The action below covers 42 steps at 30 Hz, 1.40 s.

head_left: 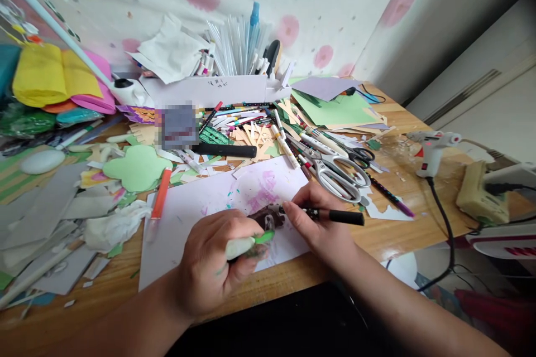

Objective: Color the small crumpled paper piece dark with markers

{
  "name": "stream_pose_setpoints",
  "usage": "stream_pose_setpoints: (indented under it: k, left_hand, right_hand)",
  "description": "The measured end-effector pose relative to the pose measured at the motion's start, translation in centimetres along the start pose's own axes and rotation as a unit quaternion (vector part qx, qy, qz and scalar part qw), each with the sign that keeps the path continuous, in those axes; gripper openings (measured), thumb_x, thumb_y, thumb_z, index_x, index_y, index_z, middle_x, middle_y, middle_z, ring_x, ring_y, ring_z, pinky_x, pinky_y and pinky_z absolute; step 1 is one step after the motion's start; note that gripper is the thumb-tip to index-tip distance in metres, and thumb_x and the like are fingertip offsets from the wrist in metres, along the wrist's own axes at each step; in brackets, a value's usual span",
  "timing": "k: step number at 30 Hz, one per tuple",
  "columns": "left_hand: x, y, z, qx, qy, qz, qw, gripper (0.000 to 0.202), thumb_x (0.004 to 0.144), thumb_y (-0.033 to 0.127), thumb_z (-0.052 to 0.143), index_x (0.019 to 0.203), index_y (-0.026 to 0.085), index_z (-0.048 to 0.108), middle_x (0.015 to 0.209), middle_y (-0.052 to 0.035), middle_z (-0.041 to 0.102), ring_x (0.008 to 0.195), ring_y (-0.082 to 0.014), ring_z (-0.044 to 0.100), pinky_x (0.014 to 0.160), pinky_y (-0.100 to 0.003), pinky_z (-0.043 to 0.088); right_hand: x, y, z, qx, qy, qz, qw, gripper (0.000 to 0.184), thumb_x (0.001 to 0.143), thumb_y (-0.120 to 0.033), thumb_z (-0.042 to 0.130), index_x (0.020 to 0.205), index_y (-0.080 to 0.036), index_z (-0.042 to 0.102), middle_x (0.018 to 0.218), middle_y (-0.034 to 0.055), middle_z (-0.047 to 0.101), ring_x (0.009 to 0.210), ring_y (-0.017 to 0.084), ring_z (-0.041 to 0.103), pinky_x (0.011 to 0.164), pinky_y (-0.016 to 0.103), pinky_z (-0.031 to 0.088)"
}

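My left hand [213, 259] is closed around a small white and green object [247, 242], holding it over a white sheet of paper [188, 217]. A dark brown painted part [268, 217] of that object sticks out between my two hands. My right hand [316, 217] pinches a black marker pen [335, 215], its tip touching the brown part. Pink smears and small coloured specks mark the sheet near both hands.
White-handled scissors [339, 173] lie just beyond my right hand among several pens. A hot glue gun [431, 148] with a black cord stands at the right. A white organiser box [218, 89] holds straws and pens. Paper scraps, a green cut-out [136, 167] and an orange marker [161, 192] lie at the left.
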<state>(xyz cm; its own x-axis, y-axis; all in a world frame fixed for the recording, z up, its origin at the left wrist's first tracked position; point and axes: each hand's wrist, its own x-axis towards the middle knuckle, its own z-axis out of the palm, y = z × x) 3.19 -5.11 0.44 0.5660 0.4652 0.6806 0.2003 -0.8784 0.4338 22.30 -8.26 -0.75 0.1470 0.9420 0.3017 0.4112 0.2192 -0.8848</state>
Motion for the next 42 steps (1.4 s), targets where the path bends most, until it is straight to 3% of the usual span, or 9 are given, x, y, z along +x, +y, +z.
stream_pose_setpoints:
  k: [6, 9, 13, 22, 29, 35, 42]
  left_hand:
    - [0.3, -0.7, -0.4, 0.066, 0.012, -0.021, 0.998, 0.005, 0.090, 0.016, 0.049, 0.092, 0.017, 0.053, 0.076, -0.0006, 0.065, 0.066, -0.0105, 0.060, 0.062, -0.020, 0.047]
    - [0.3, -1.0, -0.4, 0.079, 0.026, -0.022, 0.996, 0.005, 0.088, 0.014, 0.051, 0.091, 0.016, 0.054, 0.076, -0.0003, 0.065, 0.065, -0.0101, 0.060, 0.062, -0.019, 0.047]
    - [0.4, -1.3, -0.2, 0.080, 0.033, -0.035, 0.996, 0.005, 0.088, 0.013, 0.051, 0.091, 0.016, 0.054, 0.075, 0.0004, 0.064, 0.064, -0.0098, 0.061, 0.062, -0.019, 0.048]
    - [0.1, -1.2, -0.4, 0.053, 0.072, -0.087, 0.992, 0.010, 0.086, 0.010, 0.049, 0.088, 0.017, 0.055, 0.076, 0.0011, 0.063, 0.062, -0.0091, 0.063, 0.062, -0.019, 0.050]
    - [0.4, -1.4, 0.2, 0.046, 0.041, -0.046, 0.997, 0.006, 0.087, 0.014, 0.052, 0.090, 0.018, 0.055, 0.076, 0.0005, 0.065, 0.066, -0.0100, 0.062, 0.063, -0.019, 0.050]
    - [0.6, -1.3, 0.0, 0.055, 0.037, -0.076, 0.995, 0.007, 0.088, 0.013, 0.050, 0.090, 0.019, 0.053, 0.075, 0.0009, 0.065, 0.065, -0.0098, 0.063, 0.058, -0.019, 0.049]
    - [0.6, -1.5, 0.0, 0.065, 0.047, -0.097, 0.992, 0.007, 0.089, 0.014, 0.049, 0.087, 0.019, 0.053, 0.071, 0.0011, 0.064, 0.061, -0.0094, 0.062, 0.055, -0.019, 0.048]
  right_hand:
    - [1.8, -0.3, 0.0, 0.008, -0.012, 0.005, 1.000, 0.020, 0.077, -0.026, 0.061, 0.063, -0.020, 0.048, 0.053, -0.0049, 0.046, 0.047, 0.010, 0.040, 0.044, 0.023, 0.031]
    - [1.5, 0.0, -0.5, 0.042, -0.005, 0.030, 0.999, 0.021, 0.075, -0.024, 0.059, 0.059, -0.020, 0.047, 0.051, -0.0048, 0.046, 0.047, 0.010, 0.041, 0.045, 0.023, 0.032]
    - [0.6, 0.5, -0.8, 0.041, -0.043, 0.054, 0.997, 0.021, 0.074, -0.024, 0.058, 0.056, -0.020, 0.047, 0.051, -0.0045, 0.045, 0.048, 0.011, 0.041, 0.046, 0.024, 0.031]
    - [0.7, 0.6, -0.1, 0.019, -0.059, 0.046, 0.997, 0.020, 0.075, -0.023, 0.057, 0.058, -0.019, 0.047, 0.054, -0.0038, 0.046, 0.051, 0.011, 0.040, 0.048, 0.024, 0.032]
    - [0.5, 0.9, -0.1, 0.013, -0.067, 0.036, 0.997, 0.021, 0.075, -0.022, 0.057, 0.057, -0.020, 0.046, 0.053, -0.0042, 0.044, 0.050, 0.011, 0.040, 0.048, 0.024, 0.031]
    - [0.0, 1.0, -0.3, 0.042, -0.047, 0.017, 0.998, 0.023, 0.076, -0.022, 0.057, 0.057, -0.021, 0.045, 0.053, -0.0037, 0.046, 0.051, 0.012, 0.044, 0.049, 0.026, 0.034]
    - [0.1, 0.7, -0.3, 0.005, -0.060, -0.015, 0.998, 0.022, 0.077, -0.021, 0.056, 0.058, -0.021, 0.045, 0.054, -0.0027, 0.049, 0.051, 0.012, 0.047, 0.048, 0.025, 0.036]
